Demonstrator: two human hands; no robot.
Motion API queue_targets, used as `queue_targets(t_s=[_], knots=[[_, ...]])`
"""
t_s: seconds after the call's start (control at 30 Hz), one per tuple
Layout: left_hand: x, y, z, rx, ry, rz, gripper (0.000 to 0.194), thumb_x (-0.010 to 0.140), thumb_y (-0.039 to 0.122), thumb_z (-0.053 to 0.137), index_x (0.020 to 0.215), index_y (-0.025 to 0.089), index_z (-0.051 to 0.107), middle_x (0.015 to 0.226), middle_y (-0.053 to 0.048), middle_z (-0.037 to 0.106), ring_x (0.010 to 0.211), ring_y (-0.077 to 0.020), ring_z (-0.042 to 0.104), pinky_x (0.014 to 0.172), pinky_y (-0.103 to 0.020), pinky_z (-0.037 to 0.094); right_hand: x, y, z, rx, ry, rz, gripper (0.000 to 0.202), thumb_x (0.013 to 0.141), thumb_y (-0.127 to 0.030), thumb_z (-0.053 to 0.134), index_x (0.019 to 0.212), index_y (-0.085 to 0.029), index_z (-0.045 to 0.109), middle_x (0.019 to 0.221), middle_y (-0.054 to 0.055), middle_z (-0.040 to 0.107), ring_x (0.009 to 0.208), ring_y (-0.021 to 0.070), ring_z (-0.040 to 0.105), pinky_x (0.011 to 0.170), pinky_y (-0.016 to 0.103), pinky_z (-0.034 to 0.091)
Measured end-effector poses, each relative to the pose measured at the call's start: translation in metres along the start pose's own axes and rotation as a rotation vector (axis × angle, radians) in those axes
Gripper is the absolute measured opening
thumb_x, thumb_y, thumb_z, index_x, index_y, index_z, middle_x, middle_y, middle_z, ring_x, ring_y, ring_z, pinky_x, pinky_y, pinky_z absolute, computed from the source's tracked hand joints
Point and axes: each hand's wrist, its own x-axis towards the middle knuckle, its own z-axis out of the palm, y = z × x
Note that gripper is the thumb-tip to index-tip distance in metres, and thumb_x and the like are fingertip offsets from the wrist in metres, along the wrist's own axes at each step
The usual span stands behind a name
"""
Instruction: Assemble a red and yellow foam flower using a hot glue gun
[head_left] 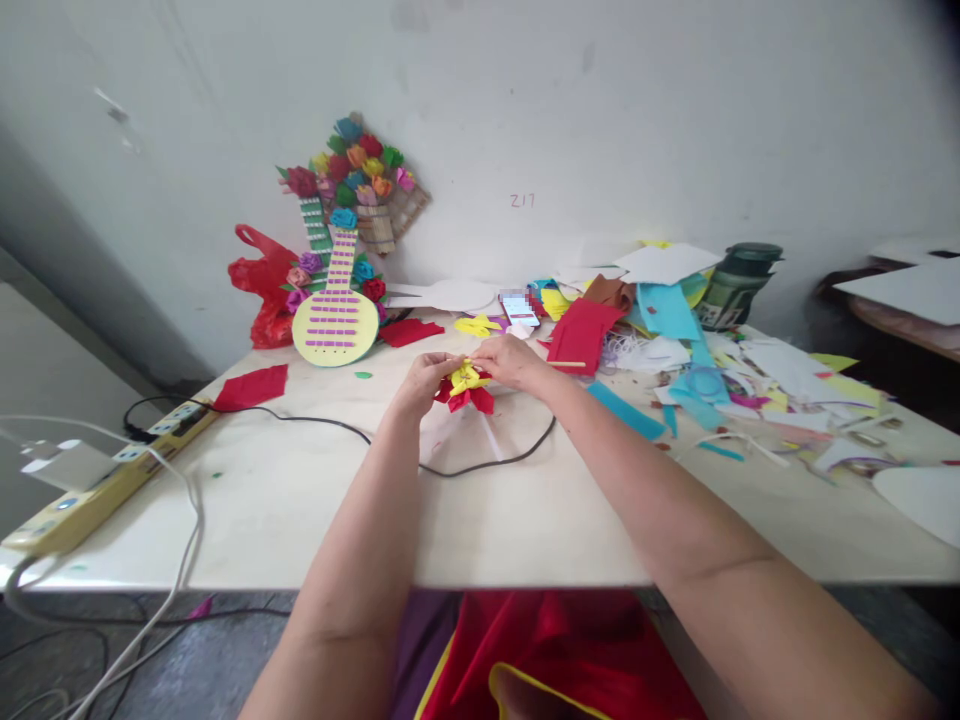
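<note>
Paper flower (468, 384), one, yellow at the centre with red petals; located between two hands above the middle of the table (300, 520), straight ahead of the wearer. Left hand (432, 380): fingers closed on the flower's left side. Right hand (507, 360): fingertips pinching the yellow part from the upper right, knuckles covering the exact contact. Neither hand is nearer; both touch. Axis: the flower is roundish, without a clear long direction, its red petals spreading toward the near table edge. Thin stick (566, 364), one, pale; visible end projecting rightward past the right wrist, lying roughly left to right; whether it joins the flower is hidden by that hand. Adjacent items: black cord (495, 463), looping on the near side of the flower; red paper (589, 335), beyond the stick; phone (519, 308), farther back, behind the right hand.
</note>
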Motion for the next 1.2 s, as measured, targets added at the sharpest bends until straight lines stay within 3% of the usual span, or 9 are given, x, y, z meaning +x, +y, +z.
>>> queue_targets(t_s=[0.27,0.53,0.67,0.97,1.2], knots=[[0.000,0.000,0.001,-0.013,0.038,-0.001,0.029,0.054,0.036,0.077,0.055,0.012,0.059,0.049,-0.001,0.053,0.043,-0.0086,0.047,0.041,-0.021,0.031,-0.001,-0.004,0.000,-0.139,0.050,0.039,0.025,0.085,-0.026,0.049,0.092,-0.022,0.073,0.090,0.005,0.069,0.083,0.0169,0.059,0.062,0.026,0.034],[-0.003,0.002,0.001,0.020,0.007,0.048,0.030,0.054,0.037,0.078,0.059,0.012,0.062,0.052,-0.003,0.057,0.044,-0.0082,0.047,0.041,-0.021,0.031,0.002,0.008,0.002,0.106,0.007,-0.006,0.025,0.081,-0.017,0.052,0.095,-0.019,0.073,0.092,0.005,0.070,0.084,0.0144,0.060,0.071,0.024,0.041],[-0.001,0.001,-0.001,0.057,-0.017,0.074,0.030,0.054,0.037,0.078,0.061,0.012,0.063,0.055,-0.003,0.058,0.045,-0.0087,0.048,0.042,-0.021,0.032,0.001,0.011,-0.001,0.168,-0.081,0.037,0.026,0.083,-0.023,0.052,0.099,-0.019,0.072,0.095,0.004,0.072,0.083,0.0147,0.062,0.071,0.023,0.043],[0.000,-0.001,-0.001,-0.011,0.005,-0.001,0.031,0.059,0.039,0.074,0.062,0.011,0.062,0.057,-0.004,0.057,0.047,-0.0101,0.050,0.043,-0.023,0.034,-0.001,0.005,-0.003,-0.017,-0.008,0.033,0.027,0.082,-0.024,0.051,0.098,-0.026,0.072,0.094,0.001,0.072,0.087,0.0160,0.063,0.069,0.023,0.042],[0.001,0.000,-0.001,-0.033,0.007,-0.030,0.027,0.057,0.032,0.076,0.058,0.013,0.057,0.050,-0.001,0.053,0.042,-0.0087,0.046,0.040,-0.022,0.030,0.000,0.006,0.001,-0.033,0.027,0.036,0.027,0.082,-0.023,0.051,0.097,-0.025,0.073,0.093,0.003,0.072,0.084,0.0165,0.062,0.067,0.024,0.041]])
